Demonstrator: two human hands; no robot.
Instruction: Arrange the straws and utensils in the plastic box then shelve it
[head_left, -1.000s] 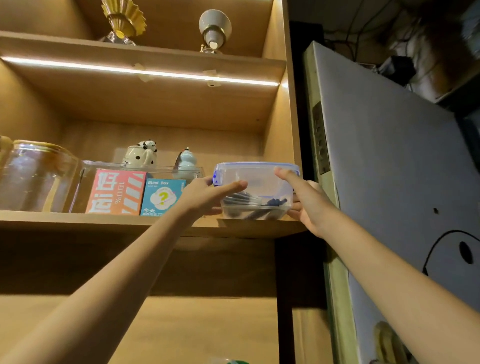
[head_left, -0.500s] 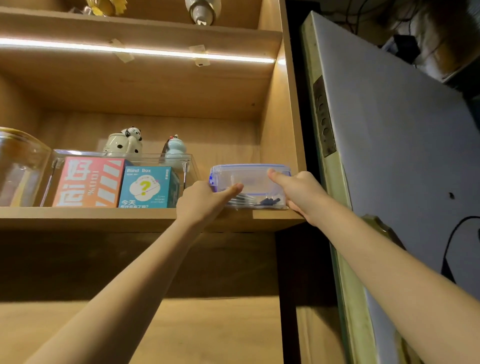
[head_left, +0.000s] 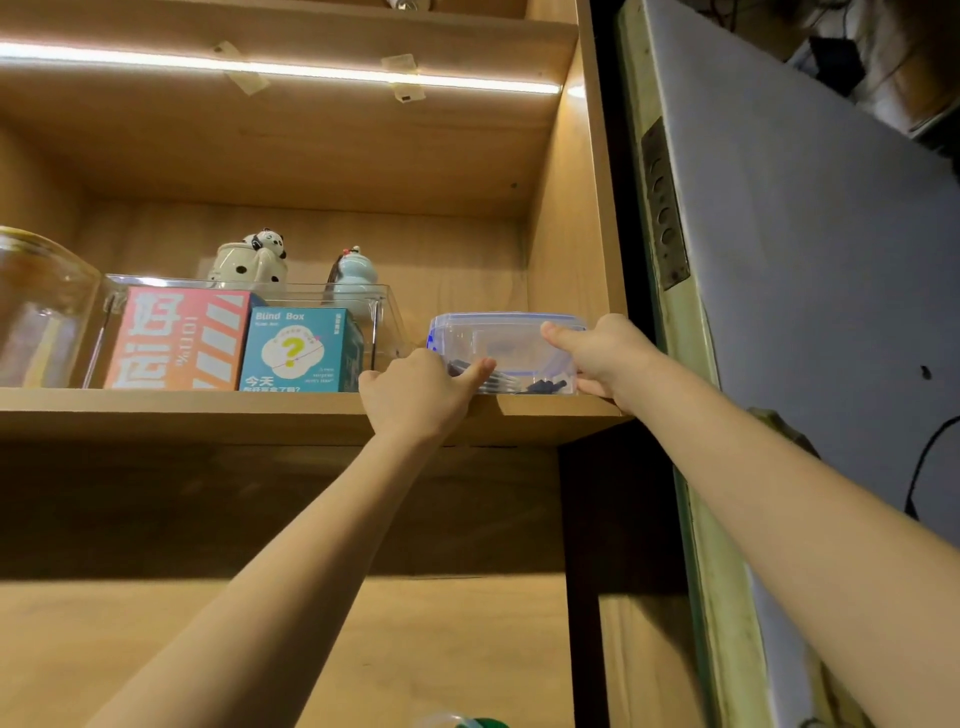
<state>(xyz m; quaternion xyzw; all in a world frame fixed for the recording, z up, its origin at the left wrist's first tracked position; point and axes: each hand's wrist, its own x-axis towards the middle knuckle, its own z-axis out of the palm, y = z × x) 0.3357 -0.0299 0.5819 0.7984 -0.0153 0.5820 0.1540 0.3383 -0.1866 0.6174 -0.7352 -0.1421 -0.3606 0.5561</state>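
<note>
A clear plastic box (head_left: 511, 343) with a blue-edged lid rests on the wooden shelf (head_left: 208, 410), at its right end beside the cabinet wall. Dark utensils and straws (head_left: 540, 385) lie along its bottom. My left hand (head_left: 421, 395) grips the box's left front corner, thumb stretched across the front wall. My right hand (head_left: 602, 358) holds the right side, thumb lying on the lid's front edge. Both arms reach up from below.
Left of the box stands a clear bin (head_left: 249, 338) with an orange carton and a teal "Blind Box" carton. Behind it are a panda teapot (head_left: 254, 257) and a pale blue figurine (head_left: 356, 273). A glass jar (head_left: 41, 312) is at far left. A grey door (head_left: 805, 260) hangs open on the right.
Both hands have pushed the plastic box deeper onto the shelf, away from its front edge. The view has tilted downward, so the upper shelf's ornaments have dropped out of sight.
</note>
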